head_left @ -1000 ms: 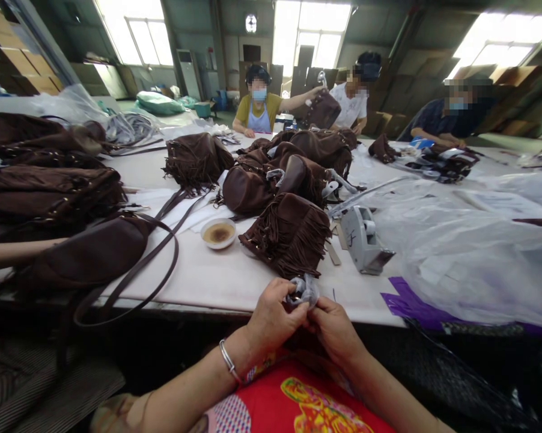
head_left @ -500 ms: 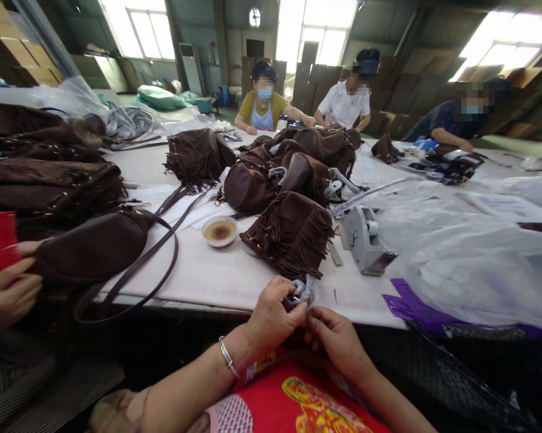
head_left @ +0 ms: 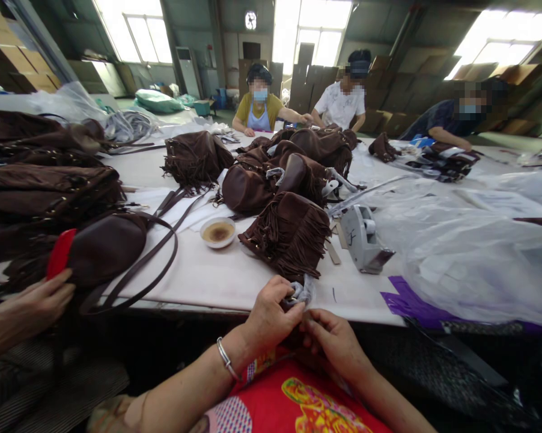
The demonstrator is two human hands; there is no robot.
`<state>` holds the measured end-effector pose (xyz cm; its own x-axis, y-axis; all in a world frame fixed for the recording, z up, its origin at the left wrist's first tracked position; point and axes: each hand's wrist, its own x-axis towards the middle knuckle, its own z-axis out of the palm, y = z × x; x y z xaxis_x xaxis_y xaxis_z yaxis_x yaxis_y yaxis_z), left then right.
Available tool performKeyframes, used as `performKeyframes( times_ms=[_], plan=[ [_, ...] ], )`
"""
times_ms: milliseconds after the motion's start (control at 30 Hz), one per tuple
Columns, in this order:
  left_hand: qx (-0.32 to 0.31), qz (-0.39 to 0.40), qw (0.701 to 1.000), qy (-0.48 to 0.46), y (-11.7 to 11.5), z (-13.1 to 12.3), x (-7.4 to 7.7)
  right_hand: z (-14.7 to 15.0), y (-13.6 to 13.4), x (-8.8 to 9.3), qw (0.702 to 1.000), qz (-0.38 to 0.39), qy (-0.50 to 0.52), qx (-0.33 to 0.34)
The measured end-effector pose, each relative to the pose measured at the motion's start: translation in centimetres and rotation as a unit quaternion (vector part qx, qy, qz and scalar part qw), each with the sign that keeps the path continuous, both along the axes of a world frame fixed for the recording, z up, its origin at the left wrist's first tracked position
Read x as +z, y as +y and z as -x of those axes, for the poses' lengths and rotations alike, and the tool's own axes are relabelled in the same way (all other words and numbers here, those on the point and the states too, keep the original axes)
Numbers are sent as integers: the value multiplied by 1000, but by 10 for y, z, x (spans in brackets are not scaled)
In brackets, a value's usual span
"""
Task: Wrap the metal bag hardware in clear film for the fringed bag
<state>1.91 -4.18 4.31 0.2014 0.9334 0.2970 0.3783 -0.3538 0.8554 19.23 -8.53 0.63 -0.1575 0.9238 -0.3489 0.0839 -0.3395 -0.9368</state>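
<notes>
My left hand (head_left: 271, 307) is closed on a piece of crumpled grey wrapping (head_left: 303, 292) at the table's front edge, with a dark bit of what looks like strap or hardware showing in it. My right hand (head_left: 334, 340) is just to the right and lower, thumb and fingers pinched together; what they hold is hidden. Directly beyond both hands lies a dark brown fringed bag (head_left: 289, 234), its fringe reaching down to the wrapping.
Left of that bag stands a white bowl of brownish liquid (head_left: 217, 232); right of it, a grey tape dispenser (head_left: 365, 240). A co-worker's hand (head_left: 32, 313) holds a red piece (head_left: 60, 252) against a brown bag (head_left: 109, 246). More bags (head_left: 248, 186), plastic sheeting (head_left: 469, 258) and people lie beyond.
The co-worker's hand at the left has moved the red piece rightward onto the brown bag. My hands keep nearly the same pose, and the view has shifted slightly.
</notes>
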Motion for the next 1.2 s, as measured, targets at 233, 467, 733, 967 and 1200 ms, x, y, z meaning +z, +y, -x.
performKeyframes(
  times_ms=[233, 467, 733, 967, 1200],
  plan=[
    [-13, 6, 1000, 5, 2, 1, -2, 0, 8, 0, 999, -18, -7, -37],
    [-7, 7, 1000, 14, 5, 3, 0, 6, 16, 3, 999, -23, 1, -34],
    [3, 5, 1000, 15, 8, 8, 3, -9, 15, 19, 954, -237, -186, 9],
    [-50, -31, 998, 34, 7, -2, 3, -4, 40, 69, 803, -492, -330, 60],
    [-51, -22, 997, 56, 3, 0, 2, 13, 55, 74, 784, -480, -355, 172]
  ],
)
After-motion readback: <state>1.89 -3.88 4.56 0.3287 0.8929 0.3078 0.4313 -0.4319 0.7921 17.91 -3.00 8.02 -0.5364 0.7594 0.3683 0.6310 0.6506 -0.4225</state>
